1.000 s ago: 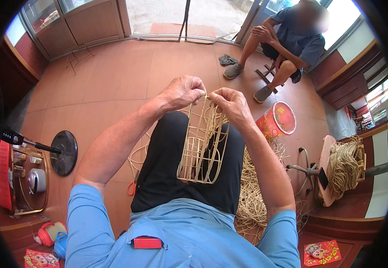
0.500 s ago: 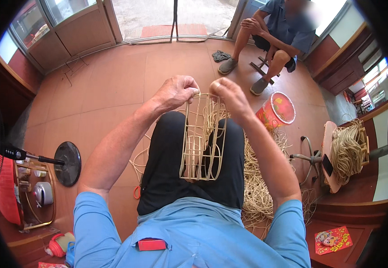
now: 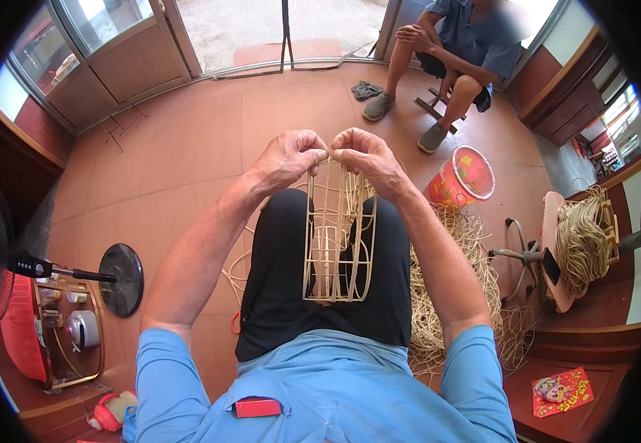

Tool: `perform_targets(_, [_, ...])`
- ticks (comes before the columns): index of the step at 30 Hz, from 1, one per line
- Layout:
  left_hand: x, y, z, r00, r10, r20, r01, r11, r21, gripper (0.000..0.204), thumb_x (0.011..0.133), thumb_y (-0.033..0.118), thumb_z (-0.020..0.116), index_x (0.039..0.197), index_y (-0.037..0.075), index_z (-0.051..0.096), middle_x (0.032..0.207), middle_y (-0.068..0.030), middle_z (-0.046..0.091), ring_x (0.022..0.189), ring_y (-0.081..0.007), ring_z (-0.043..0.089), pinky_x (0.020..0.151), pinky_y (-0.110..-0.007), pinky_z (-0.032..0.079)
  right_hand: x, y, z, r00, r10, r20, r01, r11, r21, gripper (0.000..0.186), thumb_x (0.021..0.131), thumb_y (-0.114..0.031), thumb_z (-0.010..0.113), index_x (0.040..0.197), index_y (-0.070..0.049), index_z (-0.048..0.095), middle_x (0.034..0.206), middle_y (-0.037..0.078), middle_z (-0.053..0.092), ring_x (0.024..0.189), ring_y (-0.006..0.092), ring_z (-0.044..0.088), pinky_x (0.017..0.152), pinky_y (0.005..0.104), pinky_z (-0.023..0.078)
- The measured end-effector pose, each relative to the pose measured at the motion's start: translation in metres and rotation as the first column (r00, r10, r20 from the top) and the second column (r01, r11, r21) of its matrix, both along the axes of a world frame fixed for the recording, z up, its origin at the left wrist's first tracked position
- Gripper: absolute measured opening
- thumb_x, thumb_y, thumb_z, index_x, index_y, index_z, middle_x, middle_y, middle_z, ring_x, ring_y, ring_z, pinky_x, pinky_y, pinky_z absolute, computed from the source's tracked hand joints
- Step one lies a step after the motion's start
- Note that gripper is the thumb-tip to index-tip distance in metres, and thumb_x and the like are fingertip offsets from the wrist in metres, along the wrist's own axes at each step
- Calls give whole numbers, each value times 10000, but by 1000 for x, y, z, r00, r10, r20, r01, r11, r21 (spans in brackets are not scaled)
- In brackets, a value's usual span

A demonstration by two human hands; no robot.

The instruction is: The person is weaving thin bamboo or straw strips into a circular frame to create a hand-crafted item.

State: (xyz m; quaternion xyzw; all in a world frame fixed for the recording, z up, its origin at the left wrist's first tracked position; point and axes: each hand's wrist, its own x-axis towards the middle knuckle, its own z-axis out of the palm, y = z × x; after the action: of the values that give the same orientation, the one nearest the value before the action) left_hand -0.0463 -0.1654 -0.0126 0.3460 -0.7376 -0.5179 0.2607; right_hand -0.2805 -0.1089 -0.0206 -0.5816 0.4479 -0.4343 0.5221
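My left hand [image 3: 293, 155] pinches at the top end of an oblong, pale woven frame [image 3: 307, 244] with open grid sides, held between my dark-trousered knees. My right hand [image 3: 365, 161] is beside it with thumb and forefinger closed at the same top edge, nearly touching the left; a thin strand seems to be between the fingertips, partly hidden. More pale cord [image 3: 356, 184] gathers inside and behind the right side of the frame.
A heap of cord [image 3: 450, 288] lies right of my legs, with a red bucket [image 3: 459, 177] behind. Coiled cord [image 3: 583, 236] rests on a wheeled chair. A fan base [image 3: 121, 280] stands left, scissors [image 3: 235, 323] by my leg. A seated person [image 3: 468, 52] faces me near the doorway.
My right hand, raised and blurred half a second ago, has come back toward my left hand at the frame's top. The frame sits more upright in view than one second ago.
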Motion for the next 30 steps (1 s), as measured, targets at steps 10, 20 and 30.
perform_targets(10, [0,-2,1,1000,-15,15,14,999,42,127,1098,95,673,1052,-7,734,873,-5,675,789,-91,634,739,-291,549,3,0,-2,997,44,58,-44,999,-7,162,1042,-185,680,1167,-83,698,1002,-83,599,855,19,492,780,202,417])
perform_targets(20, [1,-3,-1,1000,-29,4,28,996,79,147,1097,115,684,1096,-17,747,890,-3,680,795,-87,639,741,-288,558,-1,-1,-2,992,106,69,-106,994,-4,121,1045,-174,649,1080,-69,698,951,-97,574,862,26,481,782,221,409])
perform_targets(30, [1,-2,0,999,-37,-13,38,993,113,146,1099,112,678,1100,-17,747,889,3,672,808,-86,631,752,-284,556,-2,1,-4,989,110,96,-108,994,-28,97,1077,-203,639,1053,-115,674,925,-113,551,816,14,450,737,212,394])
